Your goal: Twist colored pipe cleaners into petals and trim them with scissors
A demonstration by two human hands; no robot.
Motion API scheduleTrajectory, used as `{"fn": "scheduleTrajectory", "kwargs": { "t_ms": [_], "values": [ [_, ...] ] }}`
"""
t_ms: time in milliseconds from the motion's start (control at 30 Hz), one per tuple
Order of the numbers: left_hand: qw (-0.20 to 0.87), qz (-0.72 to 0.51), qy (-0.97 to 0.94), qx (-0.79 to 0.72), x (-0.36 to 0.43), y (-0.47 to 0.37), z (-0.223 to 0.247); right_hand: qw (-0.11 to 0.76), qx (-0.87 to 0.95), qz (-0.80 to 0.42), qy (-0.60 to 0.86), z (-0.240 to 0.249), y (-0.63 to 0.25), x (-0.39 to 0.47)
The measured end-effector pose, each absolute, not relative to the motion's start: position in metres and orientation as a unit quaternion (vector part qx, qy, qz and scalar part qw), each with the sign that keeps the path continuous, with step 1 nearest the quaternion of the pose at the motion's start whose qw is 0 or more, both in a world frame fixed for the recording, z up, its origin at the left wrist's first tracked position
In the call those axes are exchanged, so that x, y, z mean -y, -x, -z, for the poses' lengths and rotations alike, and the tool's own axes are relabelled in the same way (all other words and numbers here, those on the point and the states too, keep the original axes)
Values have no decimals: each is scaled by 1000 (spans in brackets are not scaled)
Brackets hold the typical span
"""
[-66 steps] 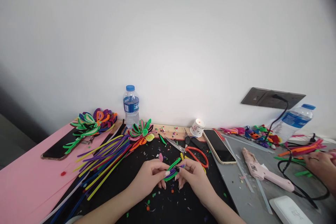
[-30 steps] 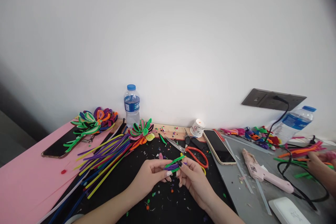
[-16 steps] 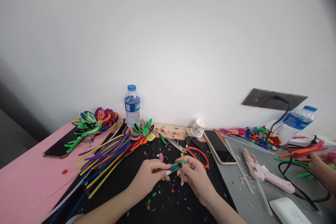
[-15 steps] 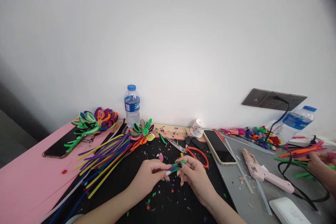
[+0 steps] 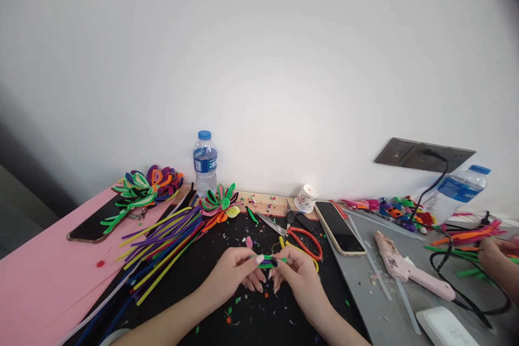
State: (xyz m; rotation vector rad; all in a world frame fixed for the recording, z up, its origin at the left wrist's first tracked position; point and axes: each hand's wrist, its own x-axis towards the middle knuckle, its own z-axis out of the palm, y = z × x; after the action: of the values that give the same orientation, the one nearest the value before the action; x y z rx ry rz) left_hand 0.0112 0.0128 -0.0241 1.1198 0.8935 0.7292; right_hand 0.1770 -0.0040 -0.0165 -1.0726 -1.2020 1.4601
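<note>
Between my two hands is a short bundle of green and purple pipe cleaners (image 5: 266, 261), lying roughly level. My left hand (image 5: 235, 275) pinches its left end between thumb and fingers. The right end is pinched by my right hand (image 5: 298, 275). Both hands are over the black mat (image 5: 259, 319), which is strewn with small coloured scraps. Just beyond them lie red-handled scissors (image 5: 302, 240) and a yellow pipe cleaner (image 5: 300, 248) partly behind my right hand. Long coloured pipe cleaners (image 5: 162, 248) fan out on the left.
A water bottle (image 5: 205, 165), pipe cleaner flowers (image 5: 219, 203) and a paper cup (image 5: 305, 198) stand along the wall. Right of the mat are a phone (image 5: 339, 227), a pink glue gun (image 5: 417, 273) with a black cord, a white case (image 5: 444, 327) and another person's hand (image 5: 498, 259).
The bundle has turned from tilted to nearly level, and my fingers have shifted along it. More of the yellow pipe cleaner shows behind my right hand.
</note>
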Motion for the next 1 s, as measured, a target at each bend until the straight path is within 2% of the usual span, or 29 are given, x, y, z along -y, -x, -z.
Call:
{"fn": "scheduleTrajectory", "kwargs": {
  "t_ms": [367,733,1000],
  "values": [
    [680,-379,-500,-379,-11,-11,23,436,460,-637,438,16,-176,3],
    [677,-396,-505,-359,-10,-11,20,453,413,-688,388,13,-181,0],
    [690,-401,-499,-338,-8,-10,20,428,377,-747,343,15,-183,-2]
  ]
}}
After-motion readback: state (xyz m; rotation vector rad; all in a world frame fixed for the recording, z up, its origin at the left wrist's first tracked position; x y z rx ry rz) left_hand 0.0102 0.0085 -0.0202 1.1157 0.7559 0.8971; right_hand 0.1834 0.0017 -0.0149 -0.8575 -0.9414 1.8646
